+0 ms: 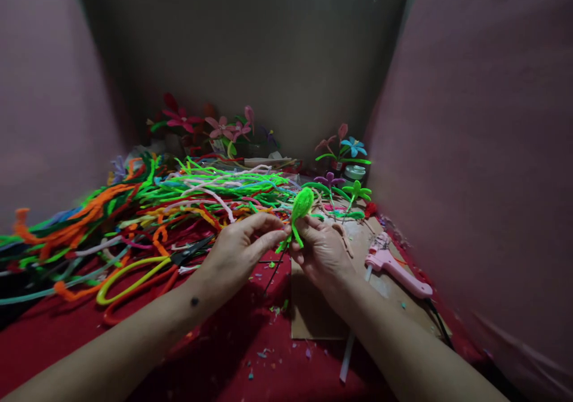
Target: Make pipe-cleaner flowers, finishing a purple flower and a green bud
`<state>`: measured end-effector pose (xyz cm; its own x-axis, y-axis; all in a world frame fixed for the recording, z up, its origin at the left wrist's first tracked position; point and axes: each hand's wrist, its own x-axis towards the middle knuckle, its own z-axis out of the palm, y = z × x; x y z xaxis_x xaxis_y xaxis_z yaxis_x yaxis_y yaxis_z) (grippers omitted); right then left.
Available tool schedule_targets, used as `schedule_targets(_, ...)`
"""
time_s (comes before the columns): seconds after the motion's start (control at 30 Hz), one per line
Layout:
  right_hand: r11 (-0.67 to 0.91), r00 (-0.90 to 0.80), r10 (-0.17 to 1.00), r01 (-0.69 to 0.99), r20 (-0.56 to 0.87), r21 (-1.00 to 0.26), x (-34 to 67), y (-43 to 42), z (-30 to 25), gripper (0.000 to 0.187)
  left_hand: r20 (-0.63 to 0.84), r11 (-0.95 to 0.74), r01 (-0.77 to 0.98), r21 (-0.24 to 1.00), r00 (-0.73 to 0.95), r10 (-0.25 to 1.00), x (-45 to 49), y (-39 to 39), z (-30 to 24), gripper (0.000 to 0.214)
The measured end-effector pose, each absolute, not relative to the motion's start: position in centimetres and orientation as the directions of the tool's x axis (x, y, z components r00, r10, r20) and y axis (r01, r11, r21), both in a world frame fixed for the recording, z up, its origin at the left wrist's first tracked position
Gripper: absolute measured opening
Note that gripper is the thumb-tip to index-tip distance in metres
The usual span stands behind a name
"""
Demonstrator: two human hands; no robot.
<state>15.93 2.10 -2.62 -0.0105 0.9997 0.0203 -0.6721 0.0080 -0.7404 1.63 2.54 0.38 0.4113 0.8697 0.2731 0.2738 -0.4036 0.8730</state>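
Both hands meet near the middle of the view around a bright green pipe-cleaner flower bud point(302, 206) on a thin dark stem point(274, 273). Its stem slants down and to the left below the fingers. My right hand point(324, 249) grips the bud's base from the right, fingers closed round it. My left hand point(242, 249) has thumb and forefinger pinched together at the bud's left side, by the short green ends. Exactly what those left fingertips pinch is too small to make out.
Loose pipe cleaners point(224, 190) heap up at the left. Yellow-handled scissors point(134, 276) lie below them. A pink glue gun point(398, 264) with a glue stick rests on cardboard point(313, 312) at the right. Pipe-cleaner flowers point(219, 127) stand behind; scraps dot the red cloth point(215, 354).
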Motion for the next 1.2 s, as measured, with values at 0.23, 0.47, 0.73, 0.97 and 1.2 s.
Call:
schedule_targets(0.23,-0.01,-0.004,1.0,-0.683,-0.01,-0.73,14.9,1.4,-1.9,0.027,0.072,0.033,-0.265,0.964,0.376,0.924,3.0,3.3,0.4,0.021)
schedule_targets(0.47,-0.022,0.002,0.999,-0.68,-0.032,-0.733,15.0,1.2,-2.4,0.035,-0.053,0.235,-0.418,0.878,0.403,0.914,3.1,3.3,-0.8,0.014)
schedule_targets(0.73,-0.15,-0.126,0.988,-0.657,-0.089,-0.739,15.2,1.1,-2.7,0.039,-0.123,0.353,-0.42,0.836,0.483,0.867,2.9,3.3,-0.8,0.007)
schedule_targets(0.97,-0.158,-0.171,0.983,-0.629,-0.063,-0.761,15.1,0.9,-2.5,0.04,-0.11,0.354,-0.387,0.851,0.528,0.842,2.6,2.9,-0.8,0.011)
schedule_targets(1.2,-0.101,-0.165,0.986,-0.522,-0.016,-0.847,15.1,0.5,-2.3,0.038,-0.031,0.185,-0.356,0.916,0.398,0.917,2.9,2.1,-0.1,0.015)
